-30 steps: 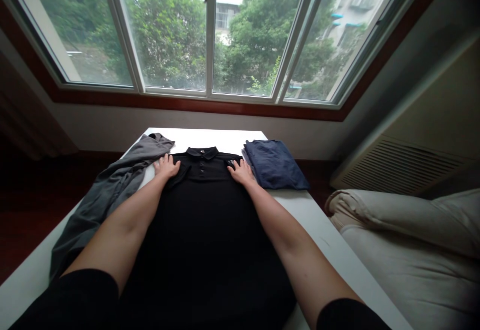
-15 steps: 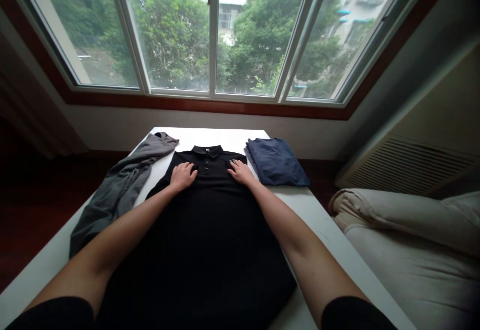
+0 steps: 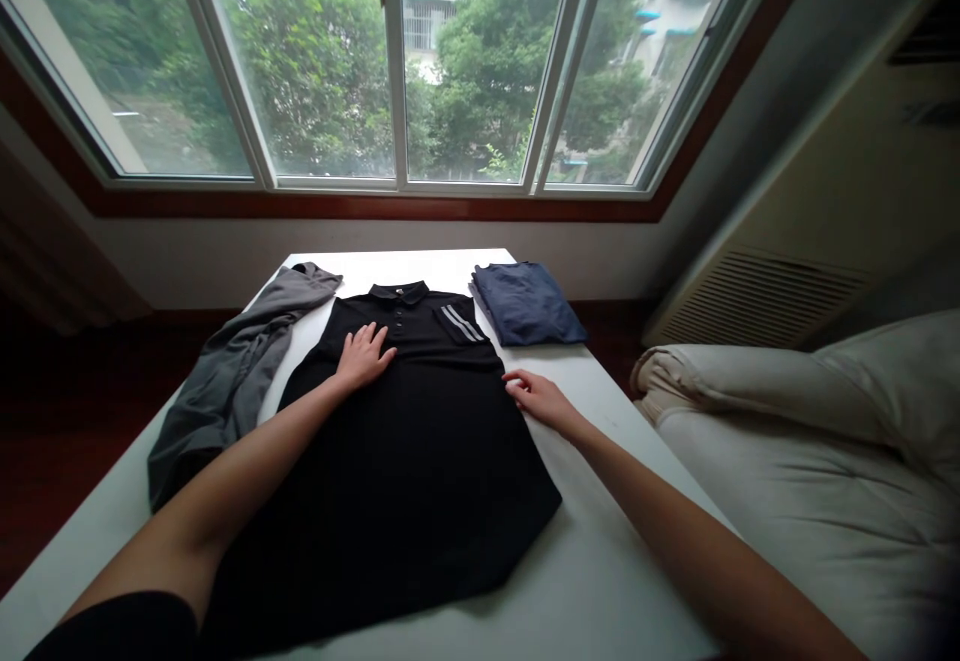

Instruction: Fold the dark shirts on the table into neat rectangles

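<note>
A black polo shirt (image 3: 397, 441) lies spread front up on the white table, its collar toward the window. White stripes show on the sleeve (image 3: 463, 324) folded inward at the right of its chest. My left hand (image 3: 364, 355) rests flat on the upper chest beside the buttons, fingers spread. At the shirt's right side edge is my right hand (image 3: 541, 397), its fingers bent and a small gap showing between thumb and forefinger. The fingertips meet or nearly meet the black fabric; no cloth is visibly pinched.
Left of the shirt, a crumpled grey garment (image 3: 240, 361) lies along the white table (image 3: 600, 541). Folded dark blue clothing (image 3: 529, 303) sits at the far right corner. A pale padded seat (image 3: 787, 441) stands beyond the right edge, and a window (image 3: 337, 71) is ahead.
My right hand has left the right chest and come back toward me to the shirt's side edge, uncovering the striped sleeve. My left hand stays on the chest. The view has turned slightly right.
</note>
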### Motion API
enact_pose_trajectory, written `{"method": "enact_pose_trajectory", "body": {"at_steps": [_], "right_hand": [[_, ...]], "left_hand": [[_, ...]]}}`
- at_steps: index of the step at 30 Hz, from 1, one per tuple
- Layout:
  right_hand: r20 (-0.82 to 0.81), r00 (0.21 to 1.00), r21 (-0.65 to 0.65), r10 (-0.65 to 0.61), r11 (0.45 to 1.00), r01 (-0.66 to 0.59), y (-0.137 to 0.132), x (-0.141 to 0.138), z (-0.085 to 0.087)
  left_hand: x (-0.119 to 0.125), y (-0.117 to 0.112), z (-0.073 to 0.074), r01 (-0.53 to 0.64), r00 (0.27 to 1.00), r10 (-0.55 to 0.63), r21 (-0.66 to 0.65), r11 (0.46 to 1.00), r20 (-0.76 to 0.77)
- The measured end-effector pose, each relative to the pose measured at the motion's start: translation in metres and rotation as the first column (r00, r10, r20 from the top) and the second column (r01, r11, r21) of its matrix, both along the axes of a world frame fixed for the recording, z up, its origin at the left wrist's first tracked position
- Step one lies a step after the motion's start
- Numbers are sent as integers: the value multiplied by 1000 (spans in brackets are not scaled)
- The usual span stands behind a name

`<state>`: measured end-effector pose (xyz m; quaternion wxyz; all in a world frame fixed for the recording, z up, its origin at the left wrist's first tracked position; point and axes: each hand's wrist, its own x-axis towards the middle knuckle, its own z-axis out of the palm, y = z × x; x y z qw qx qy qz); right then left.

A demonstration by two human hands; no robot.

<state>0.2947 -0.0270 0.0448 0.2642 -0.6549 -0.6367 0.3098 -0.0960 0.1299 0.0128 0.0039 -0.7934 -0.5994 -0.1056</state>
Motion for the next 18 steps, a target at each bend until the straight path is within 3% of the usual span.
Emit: {"method": "enact_pose_trajectory", "body": {"at_steps": [3, 6, 10, 12, 15, 18], "right_hand": [[-314, 937, -253, 153, 938, -238, -62, -2, 10], [-426, 856, -276, 292, 859, -431, -104, -6, 18], [-189, 915, -68, 357, 924, -375, -130, -5, 22], [-108, 922, 28, 371, 929, -370, -140, -6, 21], [-173, 891, 65, 419, 908, -415, -154, -12, 20], [-335, 862, 37, 381, 919, -392, -166, -20, 19]], "left_hand": [[24, -18, 4, 120, 993, -120, -3, 993, 5], [46, -41, 12, 242, 970, -241, -24, 970, 17], [65, -88, 19, 395, 919, -394, -58, 917, 35], [69, -119, 20, 479, 878, -477, -86, 874, 44], [62, -171, 20, 600, 800, -597, -123, 790, 68], [44, -217, 23, 671, 741, -665, -144, 727, 96]]}}
